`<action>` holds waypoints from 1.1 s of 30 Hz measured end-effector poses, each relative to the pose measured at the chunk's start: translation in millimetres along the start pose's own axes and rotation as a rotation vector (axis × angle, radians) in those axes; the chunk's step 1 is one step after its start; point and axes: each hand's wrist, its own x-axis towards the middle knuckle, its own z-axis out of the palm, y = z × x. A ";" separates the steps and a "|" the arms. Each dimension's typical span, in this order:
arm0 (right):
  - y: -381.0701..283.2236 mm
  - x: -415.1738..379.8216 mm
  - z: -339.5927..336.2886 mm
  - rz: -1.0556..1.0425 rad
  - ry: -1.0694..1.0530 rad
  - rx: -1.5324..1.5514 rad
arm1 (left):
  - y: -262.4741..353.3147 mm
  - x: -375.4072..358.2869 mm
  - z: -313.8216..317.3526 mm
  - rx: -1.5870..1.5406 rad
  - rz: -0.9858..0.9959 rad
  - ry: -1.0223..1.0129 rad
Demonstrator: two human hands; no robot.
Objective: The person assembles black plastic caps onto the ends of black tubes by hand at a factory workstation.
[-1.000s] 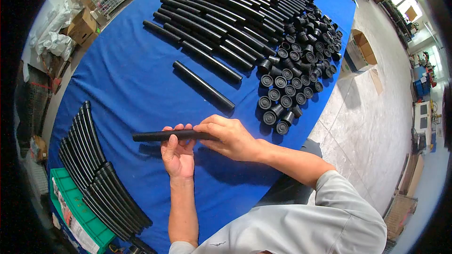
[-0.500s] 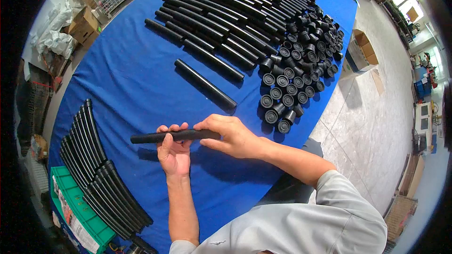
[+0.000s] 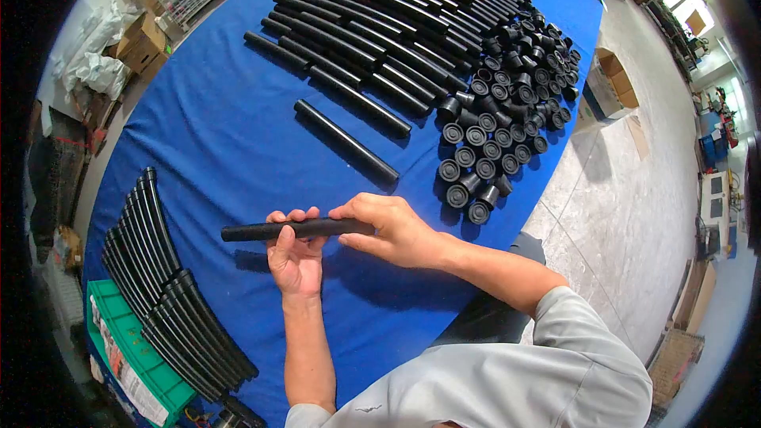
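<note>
Head view, and the held tube [image 3: 254,232] was up off the blue cloth [image 3: 230,150], on the wearer's side of the lone tube [image 3: 346,141], our landmark. Left hand [image 3: 297,271]: thumb on the near side, fingers behind, pinching the middle. Right hand [image 3: 400,234]: thumb and fingers closed around one end, hiding it, so how well that end sat was anyone's guess.

And the danger? The far end stuck out unsupported; a hard push or twist from the right looked likely to swing it, or slide it through that light left pinch. Drop it, and a round tube could roll into the lone one. Right of the landmark, a stray forearm might have toppled the heap of caps [image 3: 477,212]; beyond it, a knock could have set the rows of tubes [image 3: 329,39] rolling.
</note>
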 end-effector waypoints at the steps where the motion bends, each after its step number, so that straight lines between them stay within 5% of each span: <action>1: 0.2 -0.7 0.0 0.011 -0.010 -0.006 | 0.0 0.0 -0.6 0.004 -0.003 0.009; 9: -0.3 -0.1 1.4 -0.134 -0.072 -0.234 | 1.8 0.6 -7.4 -0.038 -0.004 0.007; 17: -11.1 3.6 -4.9 0.134 0.010 0.044 | 3.0 -0.6 -9.0 -0.021 0.022 -0.035; 20: -4.9 2.6 -1.6 -0.068 0.057 -0.075 | 3.6 0.1 -12.1 -0.020 0.013 -0.030; 26: -6.2 1.3 -8.0 -0.022 0.044 -0.005 | 1.2 -2.5 1.4 -0.017 -0.013 -0.013; 29: -16.9 6.5 -20.4 0.307 -0.139 0.106 | 0.1 -2.3 -3.7 -0.012 -0.022 -0.061; 33: -9.5 3.1 -7.8 -0.027 0.039 -0.065 | 2.4 -0.8 -12.7 -0.013 -0.041 -0.041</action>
